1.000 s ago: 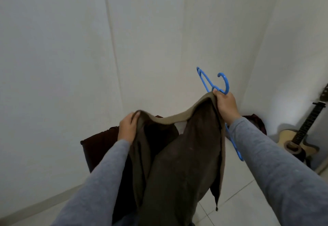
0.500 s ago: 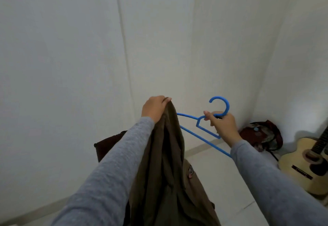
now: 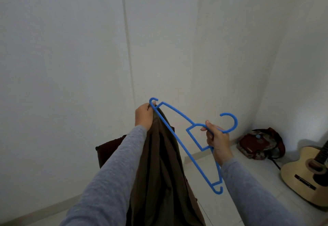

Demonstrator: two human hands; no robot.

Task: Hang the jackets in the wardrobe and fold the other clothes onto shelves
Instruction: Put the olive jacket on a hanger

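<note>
An olive-brown fabric jacket (image 3: 159, 172) is held up by a bunched edge at its top, which is gripped in the curled fingers of the left hand (image 3: 144, 114). It hangs straight down between the grey-sleeved forearms. A blue plastic clothes hanger (image 3: 177, 139) is gripped at its neck, just under the hook, by the right hand (image 3: 217, 142), whose fingers are closed round the bar. The hanger is tilted steeply, with its far tip touching the jacket at the left hand's fingertips. The step in hand is judged to be the threading of the hanger into the jacket; no wardrobe is in view. For a clean result, the tip should be guided inside a shoulder rather than over the bunched cloth, so the collar would first need to be opened by the left hand. The limp fabric is likely to slide off smooth plastic held this steep, so the hanger should be levelled once one shoulder is seated. A wooden acoustic guitar (image 3: 301, 176) and a dark red bag (image 3: 259, 144) are seen by the wall to the right, well apart.
</note>
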